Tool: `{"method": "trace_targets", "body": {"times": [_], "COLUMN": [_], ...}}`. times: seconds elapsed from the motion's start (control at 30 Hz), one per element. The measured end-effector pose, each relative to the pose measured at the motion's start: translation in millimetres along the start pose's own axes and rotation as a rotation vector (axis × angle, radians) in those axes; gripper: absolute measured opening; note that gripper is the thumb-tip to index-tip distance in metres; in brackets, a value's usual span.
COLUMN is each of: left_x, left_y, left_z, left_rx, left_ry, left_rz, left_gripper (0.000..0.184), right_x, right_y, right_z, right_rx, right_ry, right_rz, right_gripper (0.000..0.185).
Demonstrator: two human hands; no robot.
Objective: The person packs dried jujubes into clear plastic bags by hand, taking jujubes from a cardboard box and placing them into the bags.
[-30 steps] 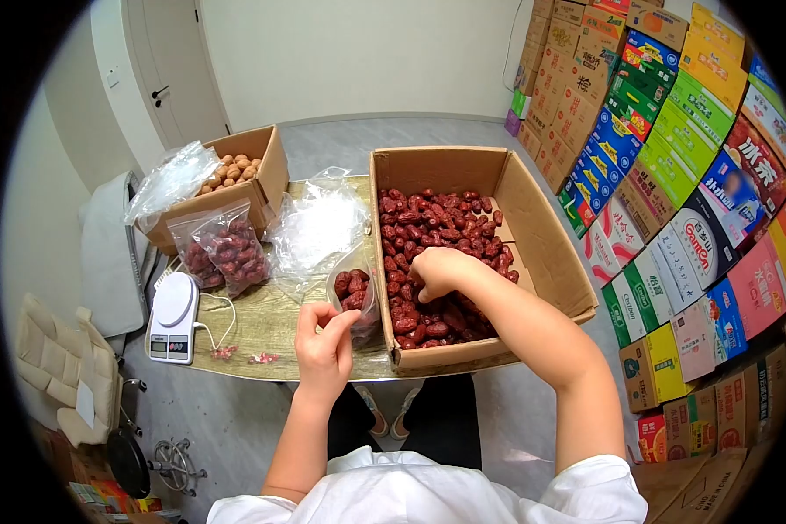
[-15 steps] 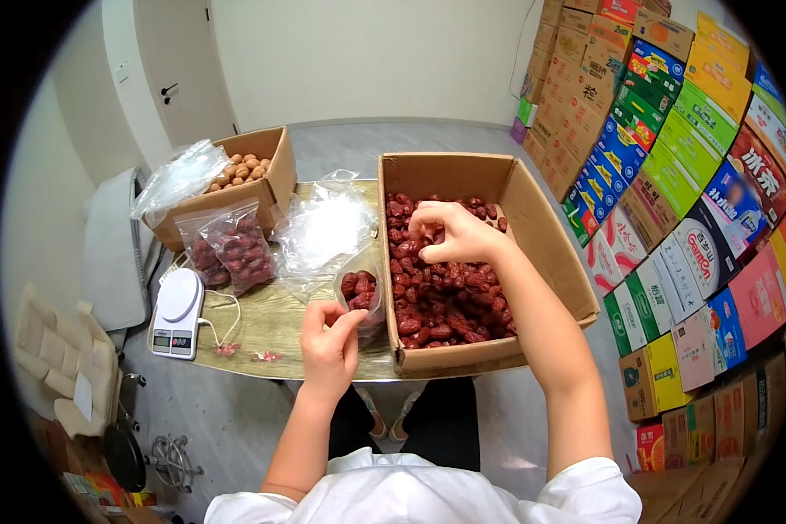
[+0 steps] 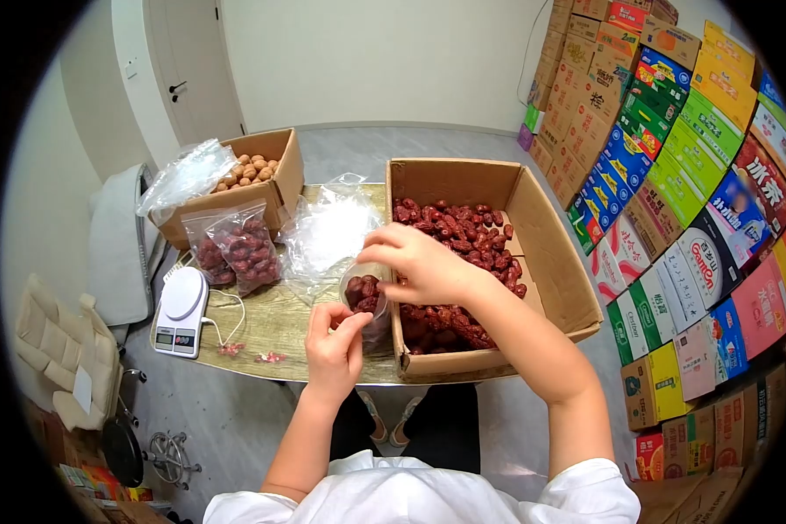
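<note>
The open bag [image 3: 379, 328], containing red dates [image 3: 361, 293], is positioned immediately left of the date carton [image 3: 555, 271]; its rim is pinched by the left hand [image 3: 333, 351]. The right hand [image 3: 424, 265] is held over the bag's mouth, fingers curled (whether anything is gripped cannot be told). The scale [image 3: 182, 301] is located farther left of the date carton.

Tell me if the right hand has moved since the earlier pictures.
Yes, left: the right hand went from over the large box to the open bag beside it.
</note>
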State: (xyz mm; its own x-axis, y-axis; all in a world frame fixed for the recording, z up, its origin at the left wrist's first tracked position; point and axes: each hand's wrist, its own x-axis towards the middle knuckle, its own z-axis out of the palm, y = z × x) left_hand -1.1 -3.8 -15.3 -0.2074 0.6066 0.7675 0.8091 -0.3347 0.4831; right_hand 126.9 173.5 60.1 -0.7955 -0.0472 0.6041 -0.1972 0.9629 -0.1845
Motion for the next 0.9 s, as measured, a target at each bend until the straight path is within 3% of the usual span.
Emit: {"method": "trace_targets", "body": {"times": [0.13, 0.27, 0.33, 0.37, 0.47, 0.6, 0.7, 0.87, 0.9], "left_x": [1, -5, -5, -9, -10, -11, 25, 42, 45], "left_y": [0, -7, 0, -5, -18, -64, -59, -59, -68], "left_z": [3, 5, 6, 5, 27, 51, 41, 15, 9], "left_rx": [-0.025, -0.023, -0.064, -0.064, -0.106, -0.013, -0.500, -0.585, -0.758], "left_ry": [0.033, 0.015, 0.135, 0.088, 0.075, -0.087, -0.028, -0.052, -0.023], "left_rz": [-0.011, 0.030, -0.156, -0.244, -0.410, -0.279, -0.563, -0.479, -0.613], "left_gripper": [0.028, 0.034, 0.055, 0.080, 0.067, 0.054, 0.047, 0.048, 0.048], "right_x": [-14, -32, -35, -37, -34, -34, -38, -36, -36], "right_y": [21, 38, 44, 46, 42, 44, 44, 43, 42], "right_z": [-10, -19, -18, -17, -17, -13, -11, -13, -11], "right_rx": [-0.041, 0.019, 0.051, 0.052, 0.087, 0.075, 0.070, 0.073, 0.123], "right_ry": [0.098, 0.029, 0.038, 0.039, 0.052, 0.036, 0.013, -0.002, 0.032], "right_rz": [0.236, 0.492, 0.521, 0.522, 0.560, 0.539, 0.563, 0.570, 0.594], "right_gripper": [0.027, 0.020, 0.018, 0.018, 0.018, 0.019, 0.019, 0.018, 0.018]}}
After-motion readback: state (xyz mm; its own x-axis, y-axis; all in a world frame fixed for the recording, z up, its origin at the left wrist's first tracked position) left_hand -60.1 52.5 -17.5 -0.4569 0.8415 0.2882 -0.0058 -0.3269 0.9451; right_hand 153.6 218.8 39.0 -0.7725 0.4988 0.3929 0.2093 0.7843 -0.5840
